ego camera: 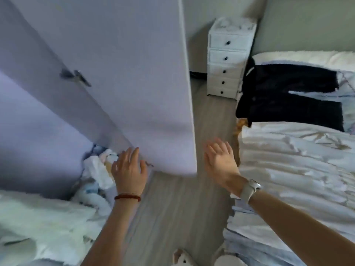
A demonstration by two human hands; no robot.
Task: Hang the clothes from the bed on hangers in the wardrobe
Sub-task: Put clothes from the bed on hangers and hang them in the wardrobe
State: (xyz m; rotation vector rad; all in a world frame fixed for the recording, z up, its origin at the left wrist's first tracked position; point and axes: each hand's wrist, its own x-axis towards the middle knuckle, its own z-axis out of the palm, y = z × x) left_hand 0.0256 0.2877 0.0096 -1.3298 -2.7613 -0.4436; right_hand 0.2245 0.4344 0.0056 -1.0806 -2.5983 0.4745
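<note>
The dark trousers lie flat at the bed's left edge near its head: soft, light, limp; best gathered at the waistband. Left hand spread against the wardrobe door; right hand spread, empty

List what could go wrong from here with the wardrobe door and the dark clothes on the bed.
The left hand sits at the bottom edge of the open wardrobe door; fingers could get pinched if it swings. The folded laundry beside it may block the door. The dark clothes overhang the bed edge and could slide off.
</note>
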